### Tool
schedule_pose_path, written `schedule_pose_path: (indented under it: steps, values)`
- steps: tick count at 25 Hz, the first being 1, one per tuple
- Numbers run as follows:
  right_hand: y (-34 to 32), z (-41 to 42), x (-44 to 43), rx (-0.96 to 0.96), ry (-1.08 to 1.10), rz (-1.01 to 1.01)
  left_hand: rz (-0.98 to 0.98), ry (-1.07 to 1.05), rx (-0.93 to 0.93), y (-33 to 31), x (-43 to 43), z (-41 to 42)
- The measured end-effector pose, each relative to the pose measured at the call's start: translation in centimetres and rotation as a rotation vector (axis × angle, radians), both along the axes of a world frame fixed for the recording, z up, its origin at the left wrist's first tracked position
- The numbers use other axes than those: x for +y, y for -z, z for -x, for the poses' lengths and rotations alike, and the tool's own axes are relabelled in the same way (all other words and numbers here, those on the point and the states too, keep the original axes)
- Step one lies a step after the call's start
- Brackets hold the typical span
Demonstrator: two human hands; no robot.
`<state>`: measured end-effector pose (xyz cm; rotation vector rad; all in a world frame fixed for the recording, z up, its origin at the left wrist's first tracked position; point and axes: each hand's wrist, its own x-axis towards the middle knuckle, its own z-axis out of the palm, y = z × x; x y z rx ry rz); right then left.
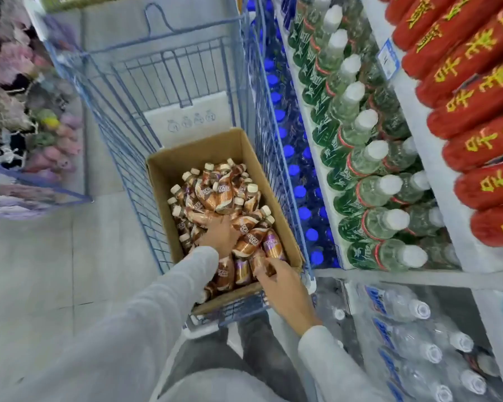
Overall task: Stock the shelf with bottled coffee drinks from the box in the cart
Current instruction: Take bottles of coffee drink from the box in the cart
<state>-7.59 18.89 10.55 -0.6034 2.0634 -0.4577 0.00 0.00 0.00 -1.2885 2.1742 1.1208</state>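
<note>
My left hand (219, 235) is deep in the box (163, 181). Its fingers are buried among the bottles (215, 192), so I cannot tell whether they grip one. My right hand (283, 288) pinches a bottle (257, 264) between thumb and fingers at the box's near right corner.

The coffee drinks lie heaped, with brown swirl labels and cream caps. I can read "SCAF" on them; the rest is blurred.

The box sits in the near end of the cart (128, 146), against its right wire wall. A strip of cart floor lies to its left, and behind it is a white carton (186, 117) printed with small icons.

The cart stands just beside the shelf (413, 120). Green-labelled bottles (357, 161) fill one row there, with red packs (476, 111) bearing yellow Chinese characters above. The price tag (388, 58) is too blurred to read. Open floor (55, 271) lies to the left.
</note>
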Motion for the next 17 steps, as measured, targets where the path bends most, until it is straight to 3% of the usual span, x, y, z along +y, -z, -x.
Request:
schedule_pose_path:
  steps: [5, 9, 11, 14, 17]
  values:
    - [3.8, 1.9, -1.1, -0.040, 0.078, -0.021, -0.010, 0.137, -0.141, 4.5, -1.0, 2.1]
    - [6.3, 2.2, -2.0, -0.083, 0.175, -0.049, 0.073, 0.136, -0.059, 6.1, -0.8, 1.4]
    - [7.0, 2.3, -2.7, -0.121, 0.195, -0.080, -0.043, -0.047, 0.059, 5.1, -0.8, -0.1]
    - [7.9, 2.2, -4.0, -0.163, 0.237, -0.118, -0.295, -0.482, 0.204, 1.3, 0.1, -4.0]
    - [9.4, 2.6, -6.6, -0.217, 0.317, -0.136, -0.357, -0.748, 0.302, -2.7, 1.2, -8.2]
